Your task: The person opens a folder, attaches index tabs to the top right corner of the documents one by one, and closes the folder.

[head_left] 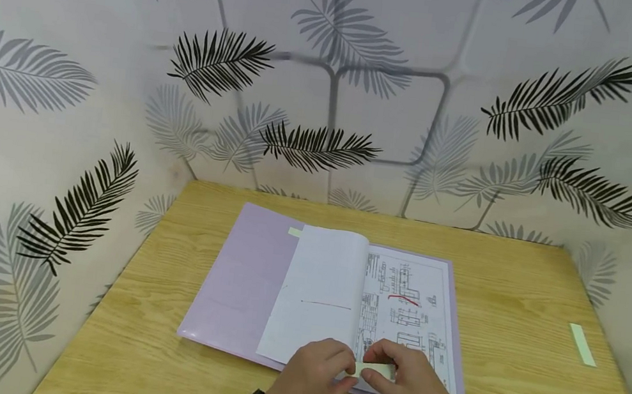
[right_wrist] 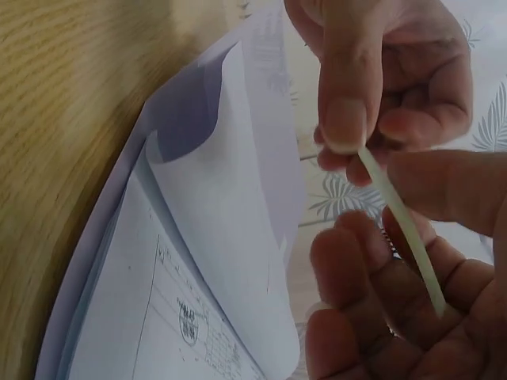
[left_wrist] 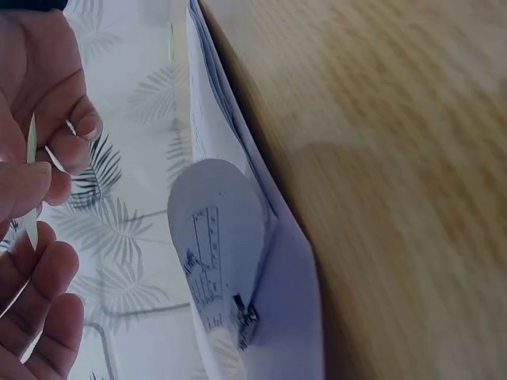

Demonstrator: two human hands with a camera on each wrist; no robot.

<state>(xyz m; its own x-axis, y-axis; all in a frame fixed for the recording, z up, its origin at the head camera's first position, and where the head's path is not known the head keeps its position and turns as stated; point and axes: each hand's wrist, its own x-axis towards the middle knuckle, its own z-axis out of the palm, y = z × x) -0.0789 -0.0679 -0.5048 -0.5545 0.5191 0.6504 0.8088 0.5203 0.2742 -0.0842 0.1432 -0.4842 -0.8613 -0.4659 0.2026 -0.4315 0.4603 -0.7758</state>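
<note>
A pale green strip of sticky notes (head_left: 378,371) is held between both hands above the lower part of an opened lilac folder (head_left: 235,278). My left hand (head_left: 313,376) pinches its left end between thumb and fingers, while my right hand (head_left: 409,383) grips the other end. In the right wrist view the strip (right_wrist: 412,237) shows edge-on, slightly bowed, with the left thumb (right_wrist: 346,123) on one end. Below lies a page with technical drawings (head_left: 429,276) and a red pen mark. A mostly blank turned page (head_left: 319,274) curls over to the left.
Another pale green strip (head_left: 582,344) lies on the wooden table (head_left: 518,308) near its right edge. A small green tab (head_left: 294,232) sticks out by the top of the turned page. Leaf-patterned covering (head_left: 392,25) rises behind the table and at its sides.
</note>
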